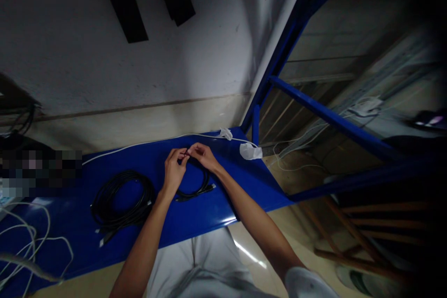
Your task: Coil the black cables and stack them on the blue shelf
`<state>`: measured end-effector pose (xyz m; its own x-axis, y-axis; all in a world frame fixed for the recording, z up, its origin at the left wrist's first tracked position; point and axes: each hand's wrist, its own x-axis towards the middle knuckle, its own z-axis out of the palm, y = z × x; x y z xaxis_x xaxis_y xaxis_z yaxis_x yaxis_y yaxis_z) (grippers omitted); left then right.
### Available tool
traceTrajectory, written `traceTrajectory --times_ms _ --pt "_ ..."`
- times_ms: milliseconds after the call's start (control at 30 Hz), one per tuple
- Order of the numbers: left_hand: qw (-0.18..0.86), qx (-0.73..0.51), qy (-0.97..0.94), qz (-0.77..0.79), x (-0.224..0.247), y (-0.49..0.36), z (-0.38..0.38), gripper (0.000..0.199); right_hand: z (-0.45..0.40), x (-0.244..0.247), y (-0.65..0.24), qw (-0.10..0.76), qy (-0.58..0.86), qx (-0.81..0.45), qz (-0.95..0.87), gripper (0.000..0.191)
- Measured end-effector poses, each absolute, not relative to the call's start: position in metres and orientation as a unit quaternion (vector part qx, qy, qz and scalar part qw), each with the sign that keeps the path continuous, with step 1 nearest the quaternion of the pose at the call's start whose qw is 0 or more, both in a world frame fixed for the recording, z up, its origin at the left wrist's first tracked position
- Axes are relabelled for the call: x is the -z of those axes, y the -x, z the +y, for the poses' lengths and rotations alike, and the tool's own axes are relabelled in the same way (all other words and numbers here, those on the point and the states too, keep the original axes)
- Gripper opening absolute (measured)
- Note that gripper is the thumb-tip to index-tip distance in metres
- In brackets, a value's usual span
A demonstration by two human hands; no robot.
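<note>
Shows plain blue on table (200,216) and right frame (324,112), black on coiled cables (98,202), white on near left wires (34,237).

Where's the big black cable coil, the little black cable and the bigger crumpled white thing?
Big black cable coil (100,208): head view, left side of its ring.
Little black cable (209,188): head view, right-hand plug.
Bigger crumpled white thing (250,151): head view, middle.
</note>
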<state>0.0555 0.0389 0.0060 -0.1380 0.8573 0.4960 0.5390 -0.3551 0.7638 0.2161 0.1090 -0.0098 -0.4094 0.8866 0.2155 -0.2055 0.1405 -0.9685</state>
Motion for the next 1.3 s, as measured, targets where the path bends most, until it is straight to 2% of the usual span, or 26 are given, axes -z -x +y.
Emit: traceTrajectory --times_ms 233,467,900,1100,1300 --pt "0.166 -0.529 -0.621 0.554 0.003 -0.050 0.042 0.018 0.106 0.008 -0.217 0.426 0.266 -0.597 -0.626 0.040" --pt "0.194 -0.524 -0.632 0.537 0.008 -0.044 0.048 0.017 0.107 0.010 -0.216 0.437 0.264 -0.588 -0.627 0.039" --pt "0.363 -0.538 -0.565 0.510 0.004 -0.027 0.052 0.035 0.101 0.006 -0.218 0.434 0.269 -0.598 -0.618 0.043" --pt "0.362 -0.576 -0.518 0.519 0.006 -0.028 0.051 0.042 0.101 0.008 -0.218 0.429 0.271 -0.608 -0.611 0.048" --pt "0.367 -0.576 -0.517 0.516 0.005 -0.034 0.049 0.037 0.099 0.003 -0.216 0.447 0.272 -0.589 -0.616 0.040"
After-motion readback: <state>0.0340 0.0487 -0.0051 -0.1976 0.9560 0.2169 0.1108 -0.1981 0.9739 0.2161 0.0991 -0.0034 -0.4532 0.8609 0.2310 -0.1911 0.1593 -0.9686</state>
